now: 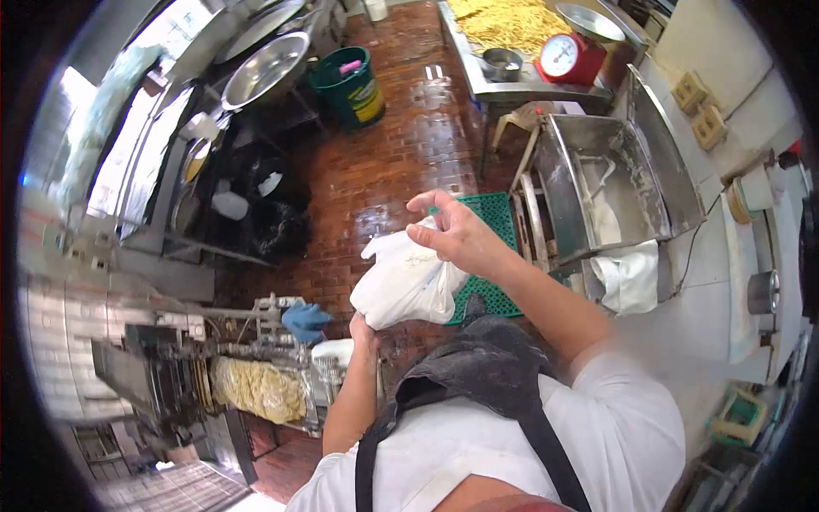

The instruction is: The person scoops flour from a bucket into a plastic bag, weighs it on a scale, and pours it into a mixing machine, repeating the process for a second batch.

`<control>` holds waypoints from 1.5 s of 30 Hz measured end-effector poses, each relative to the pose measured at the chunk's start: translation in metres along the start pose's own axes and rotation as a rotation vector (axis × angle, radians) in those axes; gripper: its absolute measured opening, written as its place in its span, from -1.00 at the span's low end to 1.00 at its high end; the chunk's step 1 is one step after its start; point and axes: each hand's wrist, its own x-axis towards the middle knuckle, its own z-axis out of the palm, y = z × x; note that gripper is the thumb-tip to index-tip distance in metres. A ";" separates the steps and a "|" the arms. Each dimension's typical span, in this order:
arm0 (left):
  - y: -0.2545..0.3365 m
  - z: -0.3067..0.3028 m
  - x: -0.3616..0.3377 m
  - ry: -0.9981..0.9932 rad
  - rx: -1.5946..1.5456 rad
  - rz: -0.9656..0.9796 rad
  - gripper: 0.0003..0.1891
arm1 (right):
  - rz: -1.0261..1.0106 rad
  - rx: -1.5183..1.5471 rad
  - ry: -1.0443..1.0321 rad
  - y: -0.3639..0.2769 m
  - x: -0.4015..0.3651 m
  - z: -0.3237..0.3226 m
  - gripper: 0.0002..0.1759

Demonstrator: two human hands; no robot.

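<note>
A bunched white bag or cloth (401,282) with faint printing hangs in front of my apron. Its lower left edge is gripped by my left hand (364,328), whose fingers are mostly hidden behind the white material. Over the upper right part of this bundle is my right hand (452,232), open, with thumb and forefinger stretched apart. Beneath the bundle lie the brick floor and a green mat (490,222).
To the right stands a metal bin (614,183), a white cloth (630,280) by it. A metal table ahead carries yellow noodle-like strands (512,26) and a red scale (570,60). At left are a green bucket (348,90) and a machine with wrapped dough (260,388).
</note>
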 end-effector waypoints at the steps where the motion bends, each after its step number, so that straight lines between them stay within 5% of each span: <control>1: 0.004 0.022 0.021 -0.006 0.124 0.033 -0.64 | 0.039 0.023 0.011 -0.002 0.017 -0.023 -0.44; 4: 0.016 0.119 0.066 -0.048 0.379 0.185 -0.65 | -0.032 -0.049 0.228 -0.001 0.051 -0.092 -0.43; 6: 0.044 0.198 0.081 -0.141 1.083 0.484 -0.67 | -0.028 0.013 0.398 -0.001 0.065 -0.145 -0.48; 11: 0.073 0.410 0.093 -0.571 1.134 0.704 -0.69 | -0.060 0.114 0.881 -0.004 0.067 -0.272 -0.63; 12: 0.052 0.434 0.146 -0.634 1.276 0.846 -0.76 | -0.074 0.058 0.975 0.005 0.064 -0.303 -0.65; 13: 0.047 0.472 0.157 -0.713 1.295 0.702 -0.81 | -0.077 0.004 1.070 0.021 0.060 -0.331 -0.66; 14: 0.047 0.508 0.157 -0.893 1.232 0.920 -0.80 | -0.054 0.016 1.130 0.037 0.054 -0.350 -0.66; 16: 0.035 0.580 0.151 -0.928 1.302 0.638 -0.71 | -0.035 -0.037 1.325 0.055 0.044 -0.390 -0.64; 18: 0.005 0.639 0.171 -1.100 1.244 0.766 -0.71 | 0.035 -0.090 1.419 0.088 0.039 -0.416 -0.61; 20: 0.007 0.688 0.141 -1.219 1.225 0.417 -0.69 | 0.105 -0.129 1.499 0.107 0.035 -0.430 -0.59; 26: -0.006 0.751 0.117 -1.368 1.260 0.359 -0.66 | 0.400 -0.485 1.626 0.183 0.019 -0.480 -0.43; 30: -0.019 0.758 0.117 -1.434 1.307 0.439 -0.66 | 0.544 -0.383 1.588 0.205 0.016 -0.477 -0.40; 32: -0.031 0.757 0.130 -1.511 1.294 0.696 -0.66 | 0.670 -1.175 1.741 0.204 0.030 -0.454 -0.42; 36: -0.035 0.766 0.104 -1.499 1.432 0.693 -0.68 | -0.041 -1.048 1.432 0.145 0.094 -0.384 -0.42; 39: -0.058 0.782 0.077 -1.583 1.410 0.817 -0.73 | -0.063 -1.024 1.363 0.133 0.136 -0.368 -0.40; 41: -0.069 0.792 0.065 -1.562 1.449 0.807 -0.74 | 0.154 -0.879 1.372 0.128 0.144 -0.373 -0.43; 45: -0.093 0.819 0.058 -1.577 1.378 0.918 -0.72 | 0.261 -0.872 1.385 0.130 0.139 -0.402 -0.52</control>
